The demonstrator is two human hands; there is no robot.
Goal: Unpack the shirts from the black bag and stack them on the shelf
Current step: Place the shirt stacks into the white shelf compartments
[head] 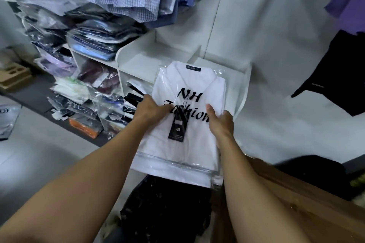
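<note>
**What you can read**

On the bagged white shirt (194,145) you hold, black lettering across the front reads "NH Fashion" in 2 lines, with the "F" partly hidden. The black hang tag (177,128) on it carries small pale print, too fine to read. The dark collar label (193,68) has text too, also illegible.

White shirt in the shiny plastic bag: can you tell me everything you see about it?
The white folded shirt is sealed in a clear, shiny plastic bag printed with black letters, "NH Fashion". A small dark label sits at its collar and a black hang tag lies on its front. Held roughly flat, collar end away, it reaches over the white shelf. The left hand and right hand grip its sides, thumbs on top.
</note>
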